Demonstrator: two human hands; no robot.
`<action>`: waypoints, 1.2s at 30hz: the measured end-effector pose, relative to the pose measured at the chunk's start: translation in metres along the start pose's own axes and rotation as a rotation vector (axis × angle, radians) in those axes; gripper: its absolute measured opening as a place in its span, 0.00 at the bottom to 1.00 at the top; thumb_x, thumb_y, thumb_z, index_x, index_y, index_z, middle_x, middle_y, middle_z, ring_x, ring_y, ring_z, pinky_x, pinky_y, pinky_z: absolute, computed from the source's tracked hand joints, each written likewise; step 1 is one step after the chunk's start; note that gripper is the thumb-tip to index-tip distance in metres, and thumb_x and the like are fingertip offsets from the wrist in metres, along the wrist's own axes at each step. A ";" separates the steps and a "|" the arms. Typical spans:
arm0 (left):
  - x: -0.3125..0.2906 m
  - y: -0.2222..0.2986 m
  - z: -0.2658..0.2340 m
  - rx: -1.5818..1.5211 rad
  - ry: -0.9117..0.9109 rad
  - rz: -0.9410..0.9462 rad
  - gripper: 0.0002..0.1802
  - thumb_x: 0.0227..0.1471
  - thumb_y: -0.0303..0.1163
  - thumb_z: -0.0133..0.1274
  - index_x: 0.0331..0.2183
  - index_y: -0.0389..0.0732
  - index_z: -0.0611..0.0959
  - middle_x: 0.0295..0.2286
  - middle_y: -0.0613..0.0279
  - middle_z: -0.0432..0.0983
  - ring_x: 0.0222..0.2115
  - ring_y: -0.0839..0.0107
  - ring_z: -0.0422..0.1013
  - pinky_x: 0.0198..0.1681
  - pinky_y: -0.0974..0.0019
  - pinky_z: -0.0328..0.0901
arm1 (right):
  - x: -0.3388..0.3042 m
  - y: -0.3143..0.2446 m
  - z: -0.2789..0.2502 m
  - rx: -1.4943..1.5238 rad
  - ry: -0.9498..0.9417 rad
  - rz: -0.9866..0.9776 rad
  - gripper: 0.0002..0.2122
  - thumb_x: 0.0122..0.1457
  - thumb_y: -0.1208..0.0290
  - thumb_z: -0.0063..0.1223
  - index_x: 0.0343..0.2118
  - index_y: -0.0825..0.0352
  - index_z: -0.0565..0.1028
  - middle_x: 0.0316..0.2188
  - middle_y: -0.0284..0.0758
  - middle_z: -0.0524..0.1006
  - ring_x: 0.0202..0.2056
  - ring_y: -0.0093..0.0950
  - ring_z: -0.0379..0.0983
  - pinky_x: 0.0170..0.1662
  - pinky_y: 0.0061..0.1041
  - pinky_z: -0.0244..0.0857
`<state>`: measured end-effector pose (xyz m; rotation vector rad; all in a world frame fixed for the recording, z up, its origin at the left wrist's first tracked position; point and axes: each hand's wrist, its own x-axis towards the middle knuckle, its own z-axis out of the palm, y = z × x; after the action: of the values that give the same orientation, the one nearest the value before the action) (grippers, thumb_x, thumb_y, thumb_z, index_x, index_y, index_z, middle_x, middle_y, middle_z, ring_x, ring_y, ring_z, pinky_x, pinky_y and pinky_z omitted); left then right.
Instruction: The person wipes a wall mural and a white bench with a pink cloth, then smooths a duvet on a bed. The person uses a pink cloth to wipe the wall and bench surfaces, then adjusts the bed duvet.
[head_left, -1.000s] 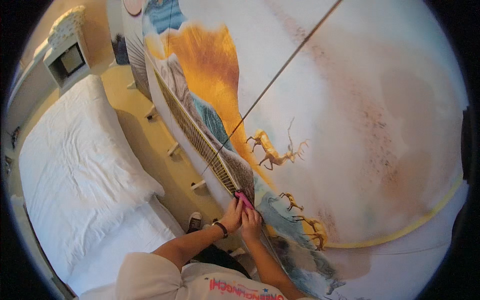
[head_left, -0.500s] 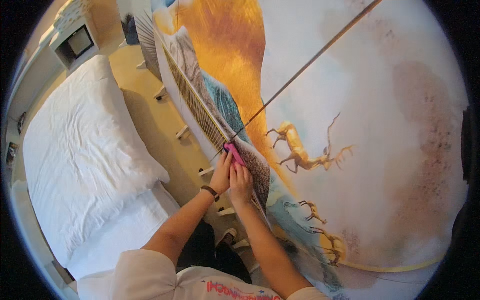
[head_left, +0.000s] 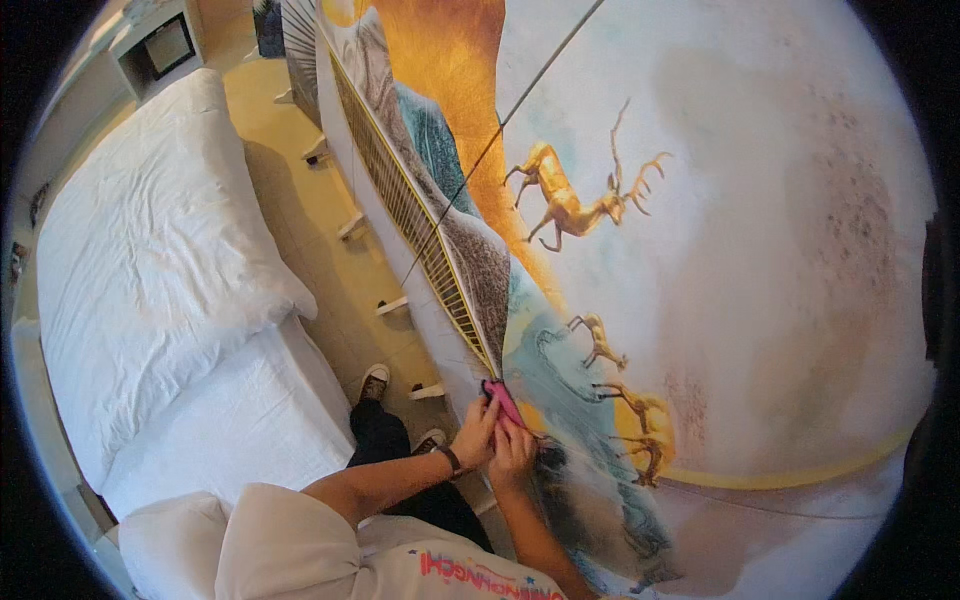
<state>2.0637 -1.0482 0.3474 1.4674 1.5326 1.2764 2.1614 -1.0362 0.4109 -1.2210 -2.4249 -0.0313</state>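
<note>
A bright pink cloth-like thing [head_left: 505, 402] lies at the top edge of a long, low white unit with a slatted top [head_left: 412, 218]. My left hand [head_left: 478, 430] grips it, fingers bent against its near side. Close beside, my right hand [head_left: 513, 455] presses on the lower part of the same pink thing with its fingers together. A small dark part shows at the pink thing's upper end, too small to name. Part of what lies under my fingers is hidden.
White feet [head_left: 392, 306] jut from the unit onto the tan floor [head_left: 290, 215]. To the left stands a bed with white bedding [head_left: 170, 300]. On the right, a wall mural of golden deer [head_left: 568, 198] rises, crossed by a thin dark line [head_left: 535, 85]. My shoe [head_left: 375, 380] is beside the unit.
Both hands and the pink thing have moved down the picture along the unit's top edge, toward my body. More of the slatted top shows, and the view has shifted.
</note>
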 end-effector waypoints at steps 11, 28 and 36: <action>0.024 -0.014 -0.020 -0.008 0.078 0.186 0.39 0.47 0.26 0.56 0.58 0.34 0.58 0.53 0.33 0.53 0.50 0.38 0.58 0.54 0.51 0.56 | 0.017 -0.013 0.015 -0.091 -0.019 0.049 0.12 0.55 0.75 0.49 0.42 0.67 0.77 0.44 0.37 0.74 0.44 0.36 0.67 0.48 0.36 0.59; 0.121 -0.200 -0.081 -0.070 0.222 -0.060 0.36 0.51 0.31 0.53 0.60 0.42 0.60 0.54 0.38 0.56 0.54 0.43 0.55 0.57 0.54 0.53 | 0.127 -0.026 0.224 -0.002 0.000 -0.145 0.15 0.56 0.73 0.49 0.47 0.70 0.73 0.49 0.41 0.72 0.47 0.36 0.69 0.50 0.36 0.62; 0.091 -0.364 -0.017 -0.104 0.108 -0.303 0.38 0.56 0.35 0.49 0.63 0.47 0.51 0.58 0.43 0.50 0.58 0.47 0.52 0.59 0.55 0.51 | 0.064 0.003 0.374 -0.211 -0.209 -0.192 0.18 0.52 0.76 0.49 0.48 0.69 0.72 0.50 0.37 0.71 0.46 0.32 0.68 0.49 0.29 0.63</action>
<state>1.9103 -0.9260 0.0268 1.0675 1.6589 1.2473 1.9958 -0.9090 0.0943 -1.1214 -2.7739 -0.2315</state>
